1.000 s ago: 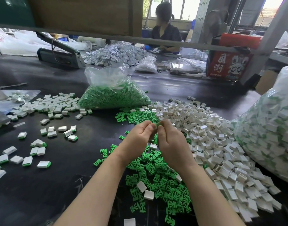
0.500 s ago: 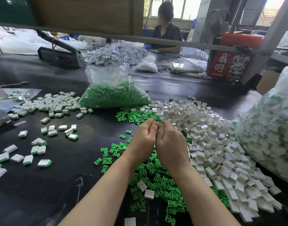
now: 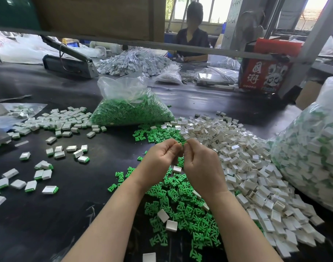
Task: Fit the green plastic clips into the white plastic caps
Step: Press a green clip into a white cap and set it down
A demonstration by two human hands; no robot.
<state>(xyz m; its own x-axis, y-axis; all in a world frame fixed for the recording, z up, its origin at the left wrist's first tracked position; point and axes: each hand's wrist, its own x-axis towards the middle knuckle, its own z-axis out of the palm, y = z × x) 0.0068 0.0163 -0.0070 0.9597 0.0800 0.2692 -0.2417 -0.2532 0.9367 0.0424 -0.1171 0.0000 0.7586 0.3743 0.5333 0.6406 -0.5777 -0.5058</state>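
clips (image 3: 180,207) green | caps (image 3: 243,159) white | table (image 3: 48,224) black | box (image 3: 265,72) red

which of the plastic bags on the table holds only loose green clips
The clear bag standing behind the hands, full of green only. The big bag at the right edge shows white caps mixed with green.

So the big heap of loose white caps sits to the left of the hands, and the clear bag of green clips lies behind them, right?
Not quite. The head view shows the heap of loose white caps to the right of the hands, not the left. The clear bag of green clips does lie behind them.
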